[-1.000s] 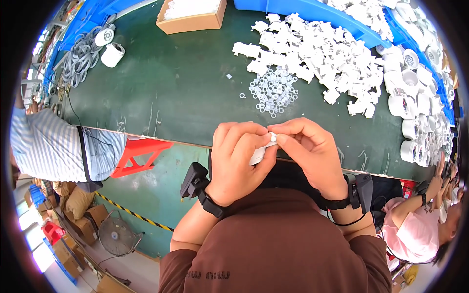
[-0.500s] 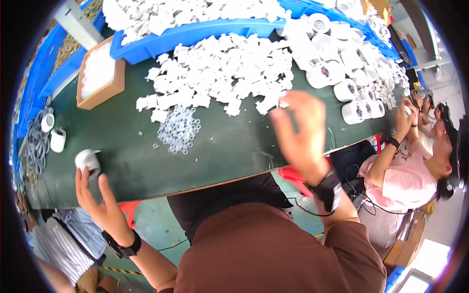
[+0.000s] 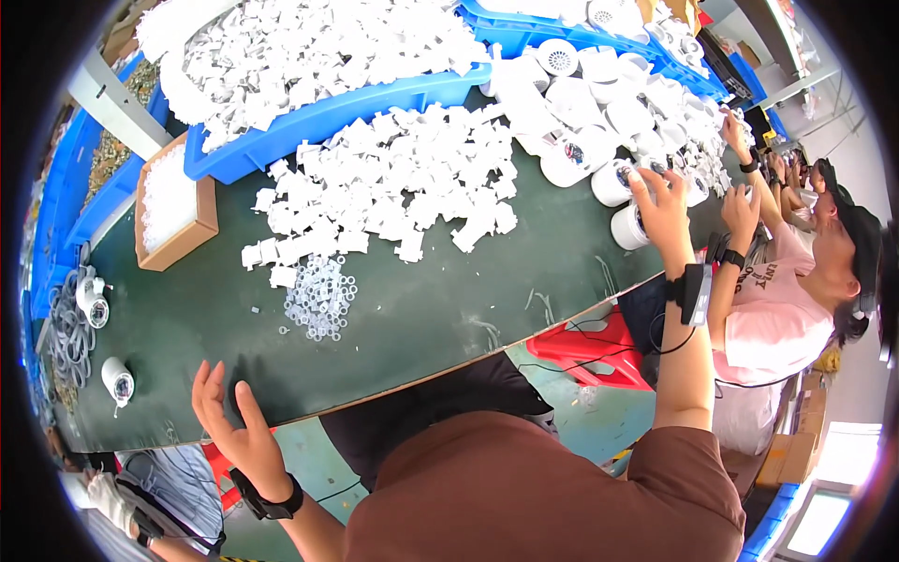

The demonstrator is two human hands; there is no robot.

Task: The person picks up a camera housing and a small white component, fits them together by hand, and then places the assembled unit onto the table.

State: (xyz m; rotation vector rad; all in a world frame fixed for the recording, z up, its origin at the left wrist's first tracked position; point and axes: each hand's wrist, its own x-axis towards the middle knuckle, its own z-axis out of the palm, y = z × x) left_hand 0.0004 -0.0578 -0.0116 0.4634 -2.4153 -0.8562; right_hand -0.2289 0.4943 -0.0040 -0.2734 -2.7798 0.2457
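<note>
My left hand hovers by the table's front edge, fingers spread and holding nothing. To its left, apart from it, a white cylindrical housing lies on the green table. My right hand reaches to the right side, its fingers apart and bent over a cluster of similar white housings. Whether the fingertips touch one is hard to see. In the middle lie a heap of small white plastic fittings and a small pile of translucent rings.
Blue bins of white parts line the back. A cardboard box of whitish pieces stands at back left, near grey rubber rings and more white housings. At right, a co-worker in pink reaches in near my right hand; a red stool stands below.
My left hand has let go of the white housing, which now lies apart from it. My right hand has moved right, from the white fittings to the housings. The view has shifted.
</note>
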